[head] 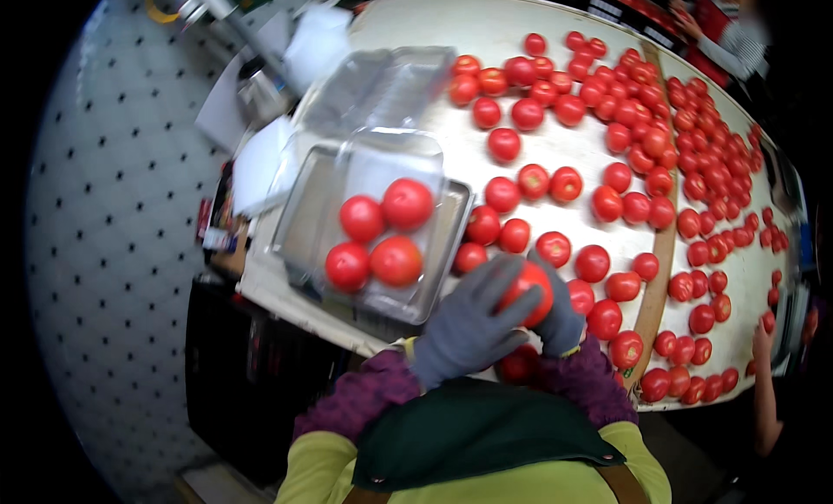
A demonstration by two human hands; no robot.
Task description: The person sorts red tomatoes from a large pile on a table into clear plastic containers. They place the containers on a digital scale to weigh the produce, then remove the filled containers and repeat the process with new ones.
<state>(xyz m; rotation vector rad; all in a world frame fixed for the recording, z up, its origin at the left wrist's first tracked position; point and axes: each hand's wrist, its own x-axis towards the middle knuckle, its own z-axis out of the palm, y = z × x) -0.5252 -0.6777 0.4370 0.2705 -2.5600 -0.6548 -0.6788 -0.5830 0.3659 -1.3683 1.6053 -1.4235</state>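
Both my hands wear grey gloves and meet over the table's near edge. My left hand (472, 322) holds a red tomato (535, 294) from its left side, and my right hand (561, 318) closes on the same tomato from the right. Left of them, an open clear plastic clamshell box (407, 305) rests on a metal tray (461, 211). Its near half holds several tomatoes (397, 260) on a white liner, and its lid (374, 90) lies folded back on the far side. Another tomato (519, 364) sits under my hands, partly hidden.
Many loose tomatoes (592, 263) cover the white table (449, 22), which a wooden strip (662, 256) divides. White liner sheets (263, 165) lie at the left edge. One co-worker's hands (686, 22) are at the far right; another's arm (764, 380) reaches in at the right.
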